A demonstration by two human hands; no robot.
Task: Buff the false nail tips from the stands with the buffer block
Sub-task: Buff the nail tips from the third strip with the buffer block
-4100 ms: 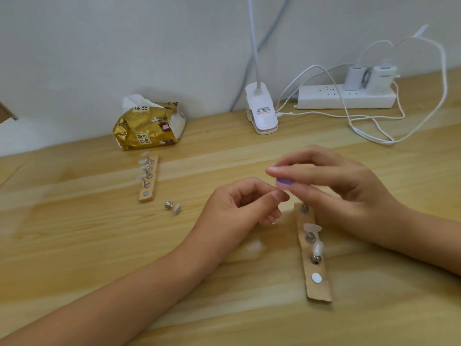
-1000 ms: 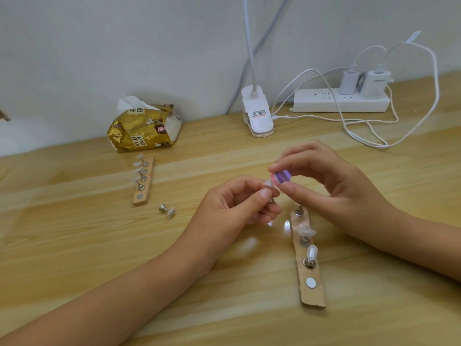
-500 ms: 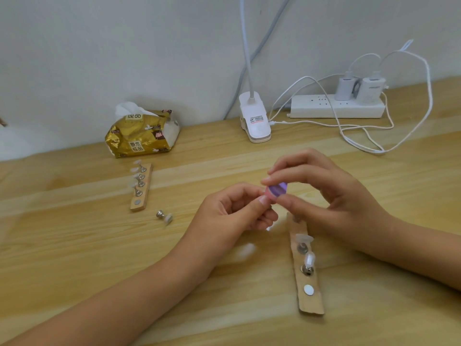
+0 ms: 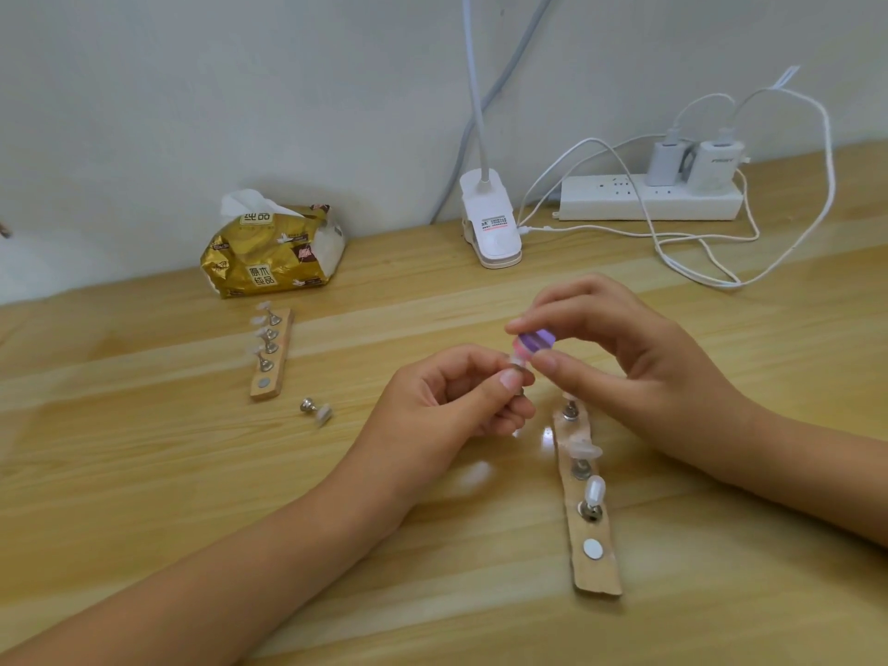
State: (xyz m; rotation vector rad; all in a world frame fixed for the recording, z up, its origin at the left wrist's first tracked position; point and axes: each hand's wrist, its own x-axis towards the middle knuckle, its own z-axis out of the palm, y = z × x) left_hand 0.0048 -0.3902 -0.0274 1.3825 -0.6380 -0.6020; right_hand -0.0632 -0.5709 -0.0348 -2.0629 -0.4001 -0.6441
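Observation:
My left hand [image 4: 451,401] pinches a small metal holder with a false nail tip [image 4: 518,363] on top, mostly hidden by my thumb. My right hand [image 4: 620,358] grips a small purple and pink buffer block [image 4: 533,342] between thumb and forefinger, its face touching the tip. Below the hands lies a wooden stand [image 4: 587,511] with three tips on holders and one bare magnet. A second wooden stand [image 4: 270,353] at the left carries several tips. One loose holder with a tip [image 4: 317,411] lies on the table beside it.
A gold tissue pack [image 4: 271,254] sits at the back left by the wall. A white clip lamp base [image 4: 490,223] stands behind the hands. A power strip [image 4: 648,197] with two chargers and looping white cables [image 4: 692,262] fills the back right of the wooden table [image 4: 144,473].
The buffer block has shifted slightly against the tip in small strokes while both hands stay together. The view has drifted a little; the stands have not moved.

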